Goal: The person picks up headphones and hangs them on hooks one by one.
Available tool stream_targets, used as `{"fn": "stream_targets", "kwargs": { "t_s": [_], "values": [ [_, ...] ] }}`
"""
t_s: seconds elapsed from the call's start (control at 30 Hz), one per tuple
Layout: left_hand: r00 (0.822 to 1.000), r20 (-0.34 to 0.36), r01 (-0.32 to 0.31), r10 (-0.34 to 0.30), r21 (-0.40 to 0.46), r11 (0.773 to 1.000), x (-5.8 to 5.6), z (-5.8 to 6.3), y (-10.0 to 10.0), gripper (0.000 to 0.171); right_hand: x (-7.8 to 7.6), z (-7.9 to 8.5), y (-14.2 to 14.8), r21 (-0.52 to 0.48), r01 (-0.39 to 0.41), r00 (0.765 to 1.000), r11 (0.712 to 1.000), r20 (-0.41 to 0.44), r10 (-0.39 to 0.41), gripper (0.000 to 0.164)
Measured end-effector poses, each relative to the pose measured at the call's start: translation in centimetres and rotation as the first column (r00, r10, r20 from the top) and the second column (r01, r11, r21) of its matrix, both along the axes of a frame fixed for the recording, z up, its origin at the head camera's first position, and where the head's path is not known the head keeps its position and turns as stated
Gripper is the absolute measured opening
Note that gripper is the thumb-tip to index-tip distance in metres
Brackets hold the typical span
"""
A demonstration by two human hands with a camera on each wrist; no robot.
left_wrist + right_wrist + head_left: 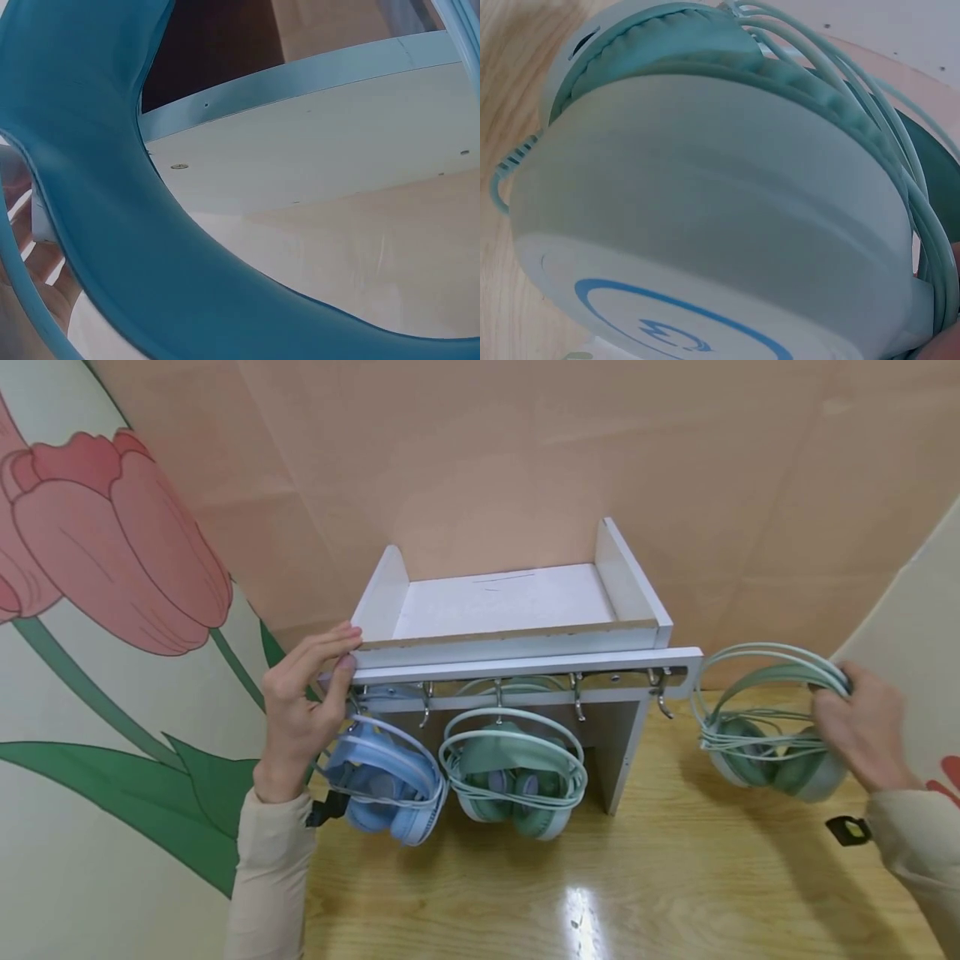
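Observation:
My right hand (pixel 862 722) grips the headband of a pair of green headphones (pixel 813 768), its cable wound round it, off to the right of a white shelf rack (pixel 510 647). One pale ear cup (pixel 705 202) fills much of the right wrist view. My left hand (pixel 307 702) holds the rack's left end, fingers over the top edge and thumb at the front. Close beside it a pair of blue headphones (pixel 393 785) hangs from the rack; their blue band (pixel 97 172) covers part of the left wrist view. A second green pair (pixel 517 777) hangs in the middle.
Metal hooks (pixel 577 696) line the rack's front rail, several of them bare, including one at the right end (pixel 662 693). Under the rack lies a wood-grain tabletop (pixel 480 893). Brown covering (pixel 487 460) rises behind, and a tulip-painted wall (pixel 112 693) stands at left.

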State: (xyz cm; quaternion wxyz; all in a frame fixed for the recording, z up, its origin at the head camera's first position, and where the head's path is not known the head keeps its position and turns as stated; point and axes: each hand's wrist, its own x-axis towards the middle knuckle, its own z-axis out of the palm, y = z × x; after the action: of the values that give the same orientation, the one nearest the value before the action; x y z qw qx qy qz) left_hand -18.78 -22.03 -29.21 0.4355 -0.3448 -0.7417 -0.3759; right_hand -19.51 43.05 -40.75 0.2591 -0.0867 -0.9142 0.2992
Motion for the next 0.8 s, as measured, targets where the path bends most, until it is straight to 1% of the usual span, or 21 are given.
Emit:
{"fn": "stream_targets", "kwargs": {
  "t_s": [0.2,0.33,0.43,0.53,0.63,0.73,0.8],
  "values": [
    [1.000,0.004,0.001,-0.001,0.004,1.000,0.1,-0.2,-0.1,0.026,0.6,0.5,-0.3,-0.022,0.037,0.999,0.999,-0.013,-0.037,0.014],
    [1.000,0.003,0.001,-0.001,0.009,1.000,0.1,-0.3,-0.1,0.026,1.0,0.7,-0.5,-0.049,0.036,0.999,0.998,-0.003,-0.036,0.021],
    [1.000,0.008,0.000,0.000,0.009,1.000,0.1,-0.3,0.0,0.026,1.3,0.9,-0.6,-0.079,0.031,0.999,0.996,0.011,-0.030,0.022],
    [1.000,0.010,-0.002,0.002,0.008,1.000,0.1,-0.4,0.0,0.026,1.8,1.3,-0.8,-0.096,0.024,1.000,0.995,0.022,-0.022,0.020],
    [1.000,0.006,-0.001,0.001,0.013,1.000,0.0,-0.4,0.1,0.027,2.4,1.7,-1.0,-0.102,0.028,1.000,0.994,0.012,-0.027,0.016],
    [1.000,0.005,0.003,-0.003,0.016,1.000,0.0,-0.4,0.2,0.026,3.2,2.0,-1.1,-0.129,0.024,1.000,0.991,0.004,-0.024,0.013],
    [1.000,0.006,0.004,-0.004,0.017,1.000,0.0,-0.4,0.2,0.026,3.6,2.3,-1.1,-0.149,0.016,1.000,0.989,0.000,-0.016,0.015]
  ]
}}
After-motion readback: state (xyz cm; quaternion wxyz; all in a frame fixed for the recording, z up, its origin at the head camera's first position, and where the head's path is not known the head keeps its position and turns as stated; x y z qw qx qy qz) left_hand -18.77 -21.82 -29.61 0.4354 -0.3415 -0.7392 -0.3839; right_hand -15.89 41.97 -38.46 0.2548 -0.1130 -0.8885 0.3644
